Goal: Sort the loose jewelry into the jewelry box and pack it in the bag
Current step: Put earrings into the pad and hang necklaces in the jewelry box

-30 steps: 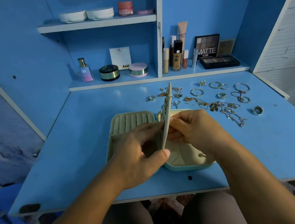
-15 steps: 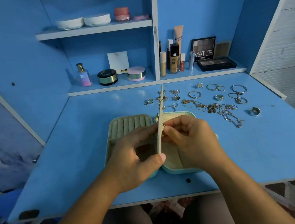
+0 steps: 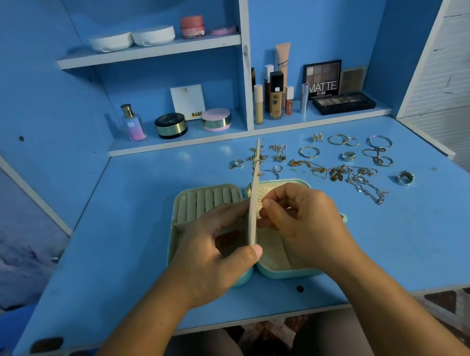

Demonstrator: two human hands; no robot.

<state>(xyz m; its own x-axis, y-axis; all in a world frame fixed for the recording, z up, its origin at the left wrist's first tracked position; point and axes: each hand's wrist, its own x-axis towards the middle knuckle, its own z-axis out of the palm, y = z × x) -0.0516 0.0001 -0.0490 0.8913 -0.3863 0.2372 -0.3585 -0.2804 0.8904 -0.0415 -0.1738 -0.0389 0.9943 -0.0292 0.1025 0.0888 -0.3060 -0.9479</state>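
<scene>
Jewelry box (image 3: pixel 287 273): lying open at frame centre on blue desk (image 3: pixel 118 251). Mint shell, cream lining, ring rolls seen in left half. Cream insert panel (image 3: pixel 255 193) held on edge over middle of box, gripped by left hand (image 3: pixel 214 257), thumb at lower end, fingers on left face. Small gold piece (image 3: pixel 260 202) pinched by right hand (image 3: pixel 304 222) at panel's right face. Versus earlier frames: panel pose and both grips unchanged. Loose jewelry (image 3: pixel 342 170) spread right of centre, apart from box.
</scene>
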